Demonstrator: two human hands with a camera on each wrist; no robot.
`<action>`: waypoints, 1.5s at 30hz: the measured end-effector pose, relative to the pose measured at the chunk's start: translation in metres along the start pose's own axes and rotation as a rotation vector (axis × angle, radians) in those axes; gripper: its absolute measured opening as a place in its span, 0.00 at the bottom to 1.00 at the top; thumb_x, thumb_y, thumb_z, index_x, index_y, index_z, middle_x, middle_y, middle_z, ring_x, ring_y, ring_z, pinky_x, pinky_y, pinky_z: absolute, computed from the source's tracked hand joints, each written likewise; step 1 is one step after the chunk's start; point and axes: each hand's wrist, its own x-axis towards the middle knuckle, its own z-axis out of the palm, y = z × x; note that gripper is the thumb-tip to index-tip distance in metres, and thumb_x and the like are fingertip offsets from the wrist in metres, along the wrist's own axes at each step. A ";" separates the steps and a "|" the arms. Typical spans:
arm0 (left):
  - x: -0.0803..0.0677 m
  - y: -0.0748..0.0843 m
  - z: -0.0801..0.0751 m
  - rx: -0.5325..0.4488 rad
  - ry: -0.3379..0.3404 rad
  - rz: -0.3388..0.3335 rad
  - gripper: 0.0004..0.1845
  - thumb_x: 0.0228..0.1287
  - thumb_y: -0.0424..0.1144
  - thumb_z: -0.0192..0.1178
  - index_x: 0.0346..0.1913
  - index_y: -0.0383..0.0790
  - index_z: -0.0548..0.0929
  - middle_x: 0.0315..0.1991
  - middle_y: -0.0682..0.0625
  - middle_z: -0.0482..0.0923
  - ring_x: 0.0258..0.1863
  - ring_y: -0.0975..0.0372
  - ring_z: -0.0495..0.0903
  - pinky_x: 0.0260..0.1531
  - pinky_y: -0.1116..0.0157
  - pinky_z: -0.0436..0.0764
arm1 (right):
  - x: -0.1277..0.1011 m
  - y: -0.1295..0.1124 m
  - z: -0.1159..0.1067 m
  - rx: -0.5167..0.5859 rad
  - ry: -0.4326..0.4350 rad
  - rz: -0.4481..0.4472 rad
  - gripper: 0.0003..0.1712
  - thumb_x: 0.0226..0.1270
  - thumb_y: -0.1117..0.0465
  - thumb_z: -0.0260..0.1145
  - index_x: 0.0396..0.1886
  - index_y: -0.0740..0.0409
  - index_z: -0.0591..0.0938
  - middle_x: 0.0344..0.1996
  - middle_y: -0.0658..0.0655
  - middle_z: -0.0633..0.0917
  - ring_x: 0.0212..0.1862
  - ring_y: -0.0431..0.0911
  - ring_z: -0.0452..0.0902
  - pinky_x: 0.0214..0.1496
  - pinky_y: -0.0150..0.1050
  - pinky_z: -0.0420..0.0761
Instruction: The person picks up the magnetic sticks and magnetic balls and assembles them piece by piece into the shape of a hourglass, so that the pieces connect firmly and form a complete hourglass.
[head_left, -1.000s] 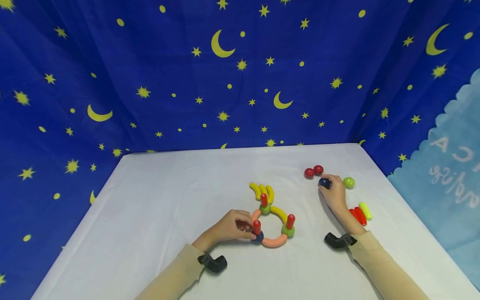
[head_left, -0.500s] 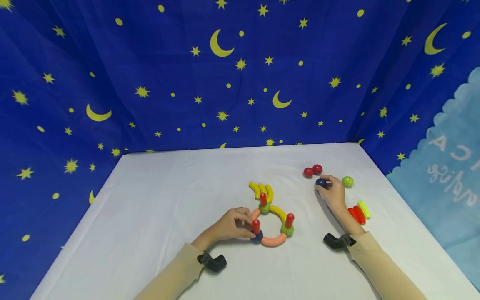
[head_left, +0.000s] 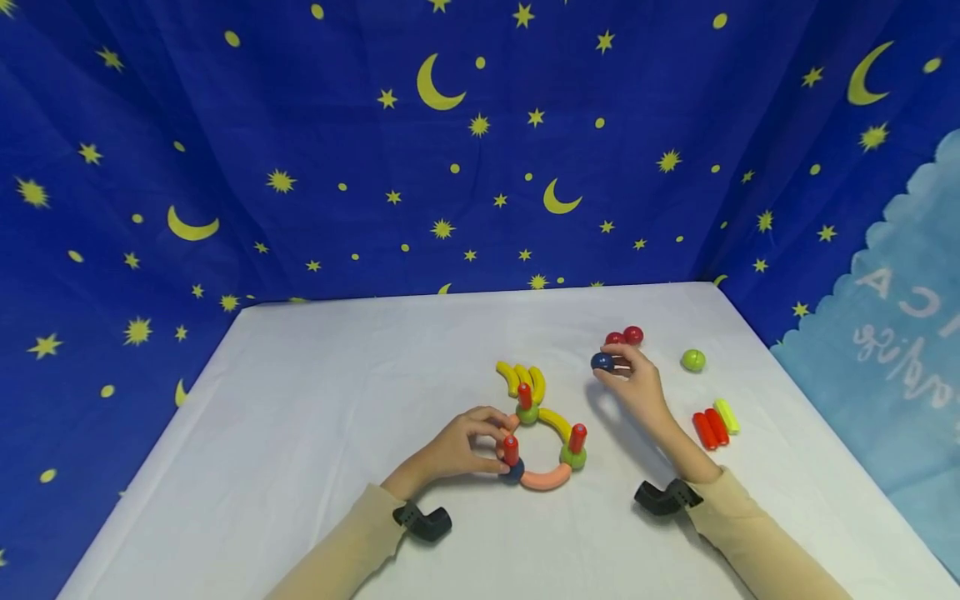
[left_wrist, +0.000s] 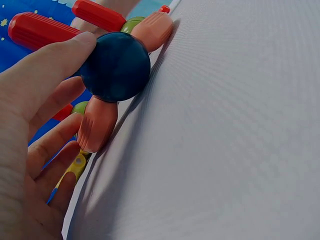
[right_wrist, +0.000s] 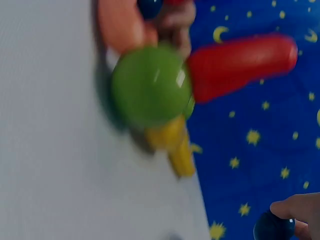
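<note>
While gripping with left hand (head_left: pixel 459 446) the navy plastic ball (left_wrist: pixel 117 67) in the ring of curved pink and yellow plastic rods (head_left: pixel 546 478), pinching with right hand (head_left: pixel 636 387), beyond and right of that ring, a glossy navy plastic sphere (head_left: pixel 602 362); probably light, stiff, slippery, best held across its middle.

The head camera looks forward and down across the white tablecloth (head_left: pixel 300 392), taking in the left hand (head_left: pixel 459 446), the right hand (head_left: pixel 637 385) and the starry blue curtain (head_left: pixel 337 125). The left wrist camera, tipped sideways, faces the dark blue ball (left_wrist: pixel 116 67) from close by. The right wrist camera, tipped the opposite way, closely faces a green ball (right_wrist: pixel 150 86); all three share the ring of balls and rods (head_left: pixel 546 479).
</note>
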 end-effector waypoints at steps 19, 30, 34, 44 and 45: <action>0.002 0.005 0.000 0.006 0.007 0.056 0.14 0.44 0.32 0.75 0.37 0.35 0.86 0.50 0.40 0.80 0.54 0.51 0.76 0.60 0.63 0.72 | -0.034 -0.059 0.002 0.164 -0.180 -0.106 0.23 0.53 0.75 0.68 0.51 0.72 0.76 0.48 0.68 0.78 0.43 0.29 0.75 0.46 0.20 0.77; 0.001 -0.006 0.001 0.019 0.010 0.069 0.13 0.45 0.35 0.75 0.37 0.38 0.86 0.51 0.43 0.80 0.54 0.52 0.76 0.59 0.63 0.73 | -0.065 -0.052 0.002 0.182 -0.227 -0.195 0.21 0.51 0.75 0.71 0.46 0.68 0.79 0.41 0.62 0.78 0.43 0.30 0.75 0.47 0.22 0.78; -0.001 -0.005 -0.001 0.011 0.014 0.049 0.12 0.45 0.35 0.75 0.35 0.39 0.86 0.51 0.43 0.80 0.55 0.52 0.76 0.59 0.64 0.73 | -0.069 -0.049 0.005 0.203 -0.223 -0.222 0.22 0.50 0.76 0.70 0.47 0.70 0.78 0.41 0.60 0.79 0.43 0.31 0.76 0.47 0.22 0.78; -0.001 -0.001 0.001 0.008 0.014 0.059 0.09 0.47 0.35 0.74 0.33 0.39 0.88 0.50 0.44 0.79 0.53 0.54 0.75 0.58 0.63 0.73 | -0.080 -0.034 0.014 0.175 -0.245 -0.109 0.22 0.52 0.74 0.69 0.50 0.70 0.77 0.40 0.67 0.84 0.42 0.27 0.77 0.44 0.26 0.81; -0.001 -0.001 0.001 0.014 0.017 0.061 0.08 0.47 0.35 0.74 0.33 0.39 0.89 0.49 0.44 0.80 0.53 0.54 0.75 0.57 0.63 0.73 | -0.081 -0.032 0.015 0.180 -0.249 -0.110 0.21 0.53 0.74 0.69 0.49 0.71 0.77 0.40 0.68 0.84 0.43 0.27 0.78 0.44 0.26 0.81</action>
